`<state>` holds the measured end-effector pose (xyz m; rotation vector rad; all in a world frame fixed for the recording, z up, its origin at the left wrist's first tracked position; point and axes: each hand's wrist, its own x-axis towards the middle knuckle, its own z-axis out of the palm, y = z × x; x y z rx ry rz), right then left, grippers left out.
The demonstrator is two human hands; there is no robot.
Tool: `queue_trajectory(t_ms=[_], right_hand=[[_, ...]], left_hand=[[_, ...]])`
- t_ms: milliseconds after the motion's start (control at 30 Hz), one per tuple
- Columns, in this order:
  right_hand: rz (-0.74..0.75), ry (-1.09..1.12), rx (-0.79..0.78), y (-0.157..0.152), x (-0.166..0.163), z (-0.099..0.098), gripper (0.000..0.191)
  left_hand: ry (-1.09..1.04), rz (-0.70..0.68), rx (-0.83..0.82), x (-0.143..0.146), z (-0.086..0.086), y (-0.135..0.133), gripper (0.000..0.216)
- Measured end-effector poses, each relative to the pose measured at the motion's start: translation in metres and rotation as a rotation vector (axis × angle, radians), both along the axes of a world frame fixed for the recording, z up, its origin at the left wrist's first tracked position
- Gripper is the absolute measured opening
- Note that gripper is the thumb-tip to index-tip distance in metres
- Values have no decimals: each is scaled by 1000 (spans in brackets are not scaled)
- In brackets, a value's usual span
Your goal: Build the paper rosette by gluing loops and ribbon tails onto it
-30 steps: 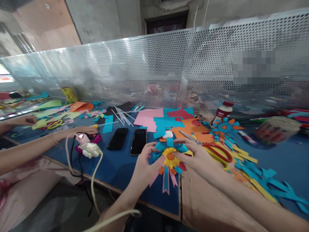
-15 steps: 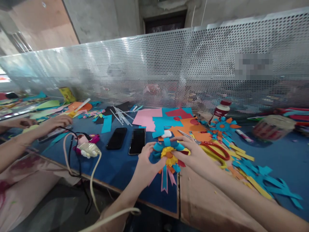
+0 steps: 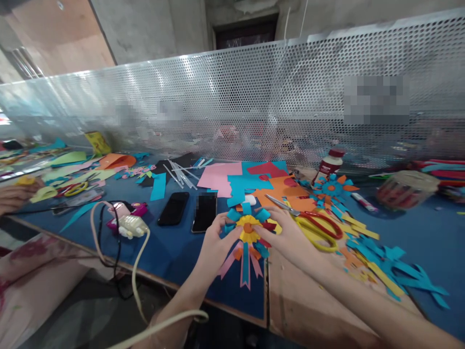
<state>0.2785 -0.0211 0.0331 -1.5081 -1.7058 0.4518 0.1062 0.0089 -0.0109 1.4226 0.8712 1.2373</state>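
Between my two hands is a paper flower rosette (image 3: 248, 230), with a yellow ring, an orange centre, blue and red outer petals, and pink and blue ribbon tails hanging toward me. My left hand (image 3: 222, 242) grips its left side, thumb on the yellow ring. On the right side my right hand (image 3: 281, 231) holds it, thumb at the orange centre. The fingers behind the petals are partly hidden. Just right of my right hand lie scissors (image 3: 319, 227) with red and yellow handles, blades pointing to the back left.
Two phones (image 3: 173, 208) lie to the left, beside a power plug with cords (image 3: 131, 225). Coloured paper sheets (image 3: 220, 175) spread behind my hands. Blue strips (image 3: 403, 271), a bottle (image 3: 329, 167) and a jar (image 3: 407, 190) stand or lie right. A co-worker's hand (image 3: 18, 194) is far left.
The rosette is tipped so its face and tails show more fully, both hands still on it. The co-worker's hand has drawn back left, holding something yellow. The view has shifted slightly.
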Motion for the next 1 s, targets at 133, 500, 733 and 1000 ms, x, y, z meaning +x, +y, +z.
queue_trajectory(t_ms=[133,500,733,1000], right_hand=[[39,16,19,3,3,-1,16],[131,251,-208,2,12,10,17],[159,283,-231,3,14,13,17],[176,243,-149,0,13,15,20]], left_hand=[[-2,-31,-21,2,5,-1,29],[-60,-69,-55,3,3,-2,23],[-197,-139,-126,4,3,-3,14],[-183,-118,-144,4,2,-4,17]])
